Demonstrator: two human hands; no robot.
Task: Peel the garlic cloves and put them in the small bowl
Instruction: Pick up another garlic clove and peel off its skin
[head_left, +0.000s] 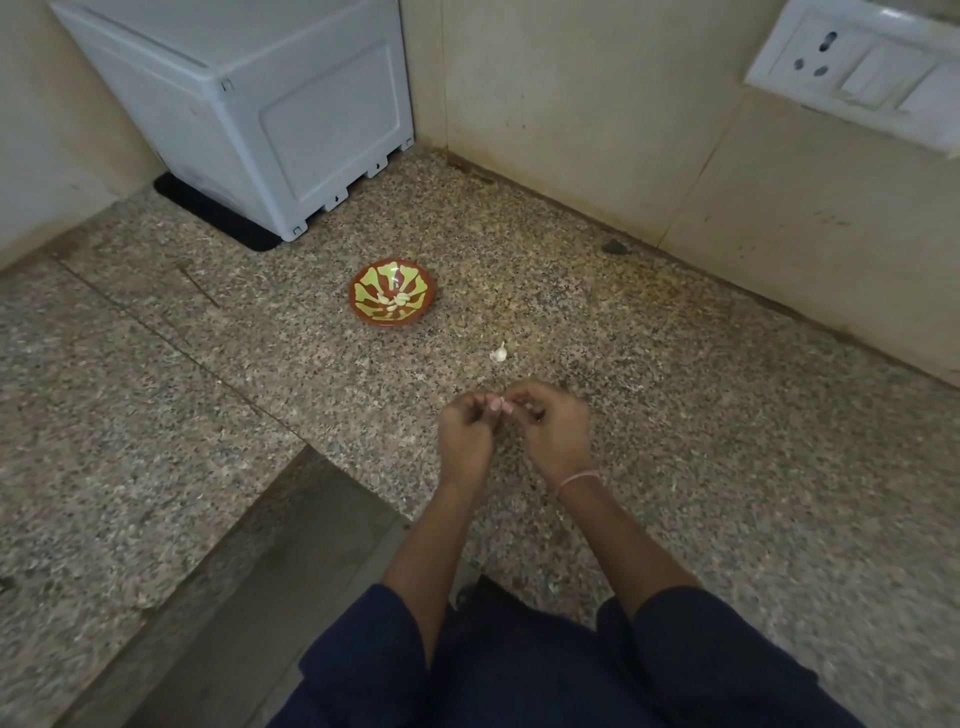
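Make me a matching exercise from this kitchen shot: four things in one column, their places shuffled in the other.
Things
1. small bowl
2. loose garlic clove
3. held clove
4. socket plate

Places
A. pinched between the left hand and right hand
B. on the wall, upper right
C. on the counter, holding peeled cloves
D. lying on the counter between bowl and hands

Pairs: 1-C, 2-D, 3-A, 4-B

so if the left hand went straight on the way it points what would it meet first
Probably the loose garlic piece on the counter ahead, though the left hand may pass above it.
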